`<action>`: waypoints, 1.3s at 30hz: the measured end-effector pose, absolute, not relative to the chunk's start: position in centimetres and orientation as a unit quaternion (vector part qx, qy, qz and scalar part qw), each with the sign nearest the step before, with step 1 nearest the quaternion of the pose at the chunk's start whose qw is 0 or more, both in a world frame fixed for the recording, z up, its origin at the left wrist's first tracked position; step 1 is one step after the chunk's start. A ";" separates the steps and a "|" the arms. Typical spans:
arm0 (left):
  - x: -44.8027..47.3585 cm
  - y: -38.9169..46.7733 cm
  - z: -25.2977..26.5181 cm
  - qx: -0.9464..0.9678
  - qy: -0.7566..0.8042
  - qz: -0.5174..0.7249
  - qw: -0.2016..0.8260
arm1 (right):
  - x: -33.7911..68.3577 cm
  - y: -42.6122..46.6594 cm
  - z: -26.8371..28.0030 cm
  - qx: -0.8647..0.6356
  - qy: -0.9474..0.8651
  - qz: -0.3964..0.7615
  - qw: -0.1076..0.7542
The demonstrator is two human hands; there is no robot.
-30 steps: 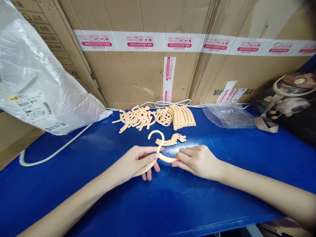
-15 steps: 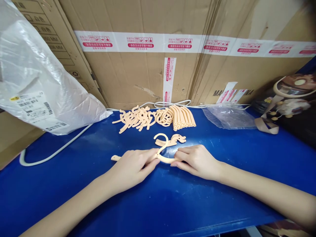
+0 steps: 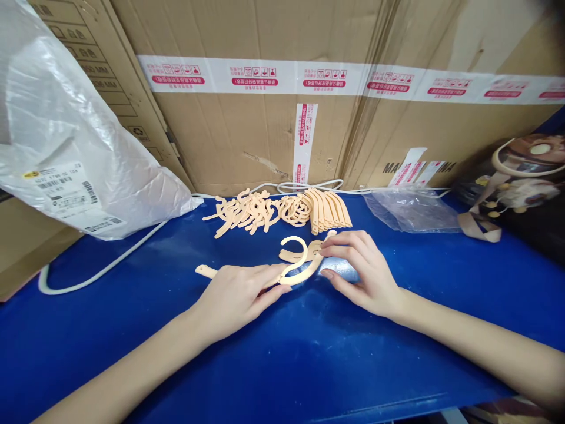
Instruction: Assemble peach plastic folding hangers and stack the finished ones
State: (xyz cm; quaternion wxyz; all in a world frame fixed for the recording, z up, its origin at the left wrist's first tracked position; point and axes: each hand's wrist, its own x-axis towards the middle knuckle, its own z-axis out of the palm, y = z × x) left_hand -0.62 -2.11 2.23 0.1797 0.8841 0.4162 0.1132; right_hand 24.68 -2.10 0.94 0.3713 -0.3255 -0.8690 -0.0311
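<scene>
A beige plastic folding hanger (image 3: pixel 304 275) is held low over the blue tabletop. My left hand (image 3: pixel 238 297) is closed around its middle, near the base of the hook, and one straight arm end sticks out to the left of that hand. The other arm curves up to the right. At that curved arm my right hand (image 3: pixel 364 274) has its fingers apart, with the fingertips touching the arm and the thumb clear of it. Just behind the hook lies another beige piece (image 3: pixel 290 257), partly hidden by the hanger and fingers.
Behind lie a loose heap of small beige pieces (image 3: pixel 247 212), a cluster of hooks (image 3: pixel 295 209) and a stack of curved arms (image 3: pixel 330 211). A white parcel bag (image 3: pixel 88 159), a cable (image 3: pixel 106 274), a clear plastic bag (image 3: pixel 410 212) and cardboard boxes (image 3: pixel 229 135) surround them.
The hanger's right arm has swung from nearly level to pointing up and away. My right hand has loosened from its pinch and moved up. The left hand keeps its hold.
</scene>
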 end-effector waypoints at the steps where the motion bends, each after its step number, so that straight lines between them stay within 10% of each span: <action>1: -0.7 -2.1 2.2 0.887 0.414 0.112 0.173 | 24.7 -2.2 0.9 -0.308 -0.871 -0.036 0.382; 39: -0.1 -2.6 1.2 0.953 0.265 0.138 0.057 | 24.1 -2.1 0.7 -0.382 -0.859 0.127 0.315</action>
